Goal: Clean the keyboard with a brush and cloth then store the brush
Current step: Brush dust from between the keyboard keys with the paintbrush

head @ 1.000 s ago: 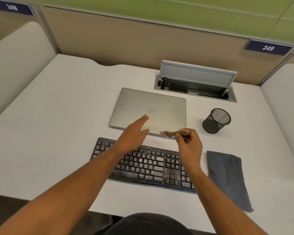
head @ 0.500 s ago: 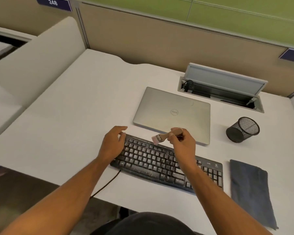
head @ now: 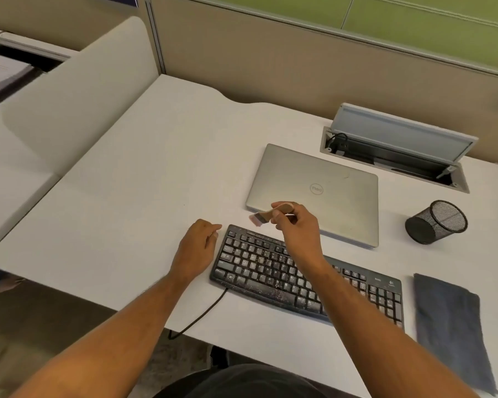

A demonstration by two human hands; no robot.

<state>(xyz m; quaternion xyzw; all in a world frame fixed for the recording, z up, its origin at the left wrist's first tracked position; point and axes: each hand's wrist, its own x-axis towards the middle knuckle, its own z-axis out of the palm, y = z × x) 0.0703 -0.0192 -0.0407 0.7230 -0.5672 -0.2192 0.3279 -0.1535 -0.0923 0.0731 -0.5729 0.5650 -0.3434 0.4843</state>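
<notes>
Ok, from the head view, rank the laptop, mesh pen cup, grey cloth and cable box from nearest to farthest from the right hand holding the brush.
From the right hand, which holds the brush:
1. Laptop, directly behind the hand.
2. Mesh pen cup, to the right, tipped on its side.
3. Cable box at the desk's back and grey cloth at the front right: too close to call.

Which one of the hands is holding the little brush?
The right hand pinches the small wooden brush above the top edge of the dusty keyboard. The left hand holds nothing; it sits at the keyboard's left end.
</notes>
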